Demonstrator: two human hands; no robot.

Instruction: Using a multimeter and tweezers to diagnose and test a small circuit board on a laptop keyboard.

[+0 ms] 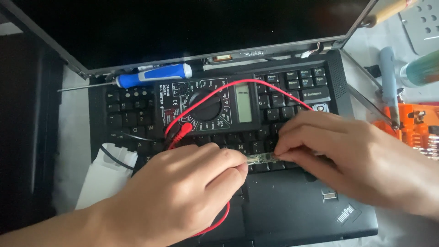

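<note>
A black laptop (292, 215) lies open on the table with a black digital multimeter (206, 106) resting on its keyboard. Red test leads (270, 89) loop over the meter. My left hand (183, 192) and my right hand (347, 155) meet over the lower keyboard, each pinching an end of a small narrow circuit strip (259, 158). A red lead runs under my left hand. Any probe tips are hidden by my fingers.
A blue-and-white screwdriver (151, 75) lies along the hinge. White paper (103, 176) with a black wire sits left of the laptop. At the right are a grey-handled tool (388, 82), an orange parts case (411, 123) and a green bottle (423, 68).
</note>
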